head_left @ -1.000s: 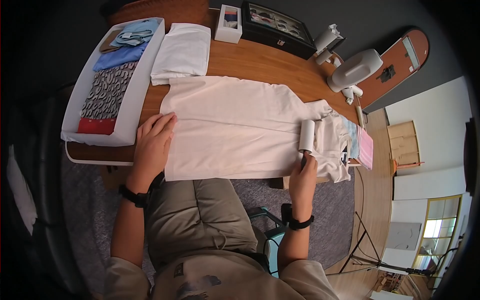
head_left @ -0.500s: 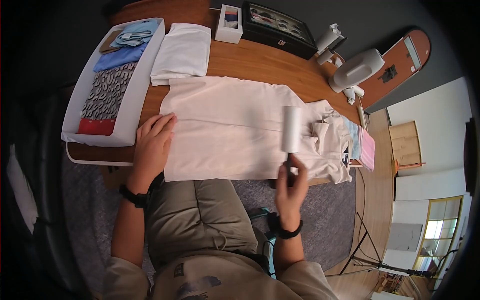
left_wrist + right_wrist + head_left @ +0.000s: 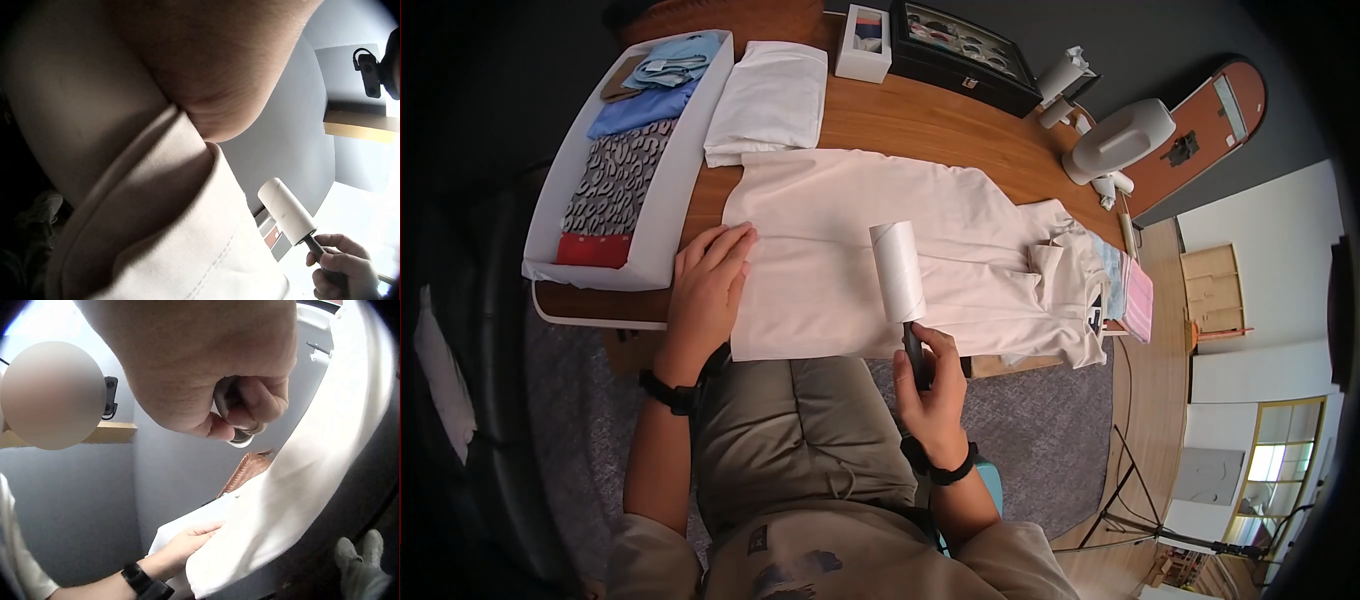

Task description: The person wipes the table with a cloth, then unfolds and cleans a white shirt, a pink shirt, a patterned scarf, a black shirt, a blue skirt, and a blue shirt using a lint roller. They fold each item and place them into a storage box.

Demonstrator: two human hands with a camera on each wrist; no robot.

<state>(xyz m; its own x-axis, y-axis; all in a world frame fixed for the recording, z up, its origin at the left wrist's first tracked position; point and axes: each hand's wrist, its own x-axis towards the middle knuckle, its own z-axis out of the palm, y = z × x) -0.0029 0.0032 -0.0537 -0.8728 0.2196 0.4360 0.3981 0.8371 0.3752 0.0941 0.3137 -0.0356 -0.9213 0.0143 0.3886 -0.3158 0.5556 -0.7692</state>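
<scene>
Lint roller (image 3: 897, 272) upright above pale shirt (image 3: 870, 255), roll beyond right fingertips; right hand (image 3: 935, 400) grips black handle (image 3: 915, 355), fingers curled round it. Left hand (image 3: 708, 298) rests on shirt's edge, fingers extended, shirt spread on wooden table (image 3: 890, 115).

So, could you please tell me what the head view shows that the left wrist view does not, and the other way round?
Only the head view: the long white box of folded clothes, the grey bottle, the pink cloth, and the fingers of the left hand resting on the garment's edge.

Only the left wrist view: the black device high on the right, and the dashed stitching on the fabric.

Both: the pale garment, and the right hand gripping the white roller by its dark handle.
</scene>
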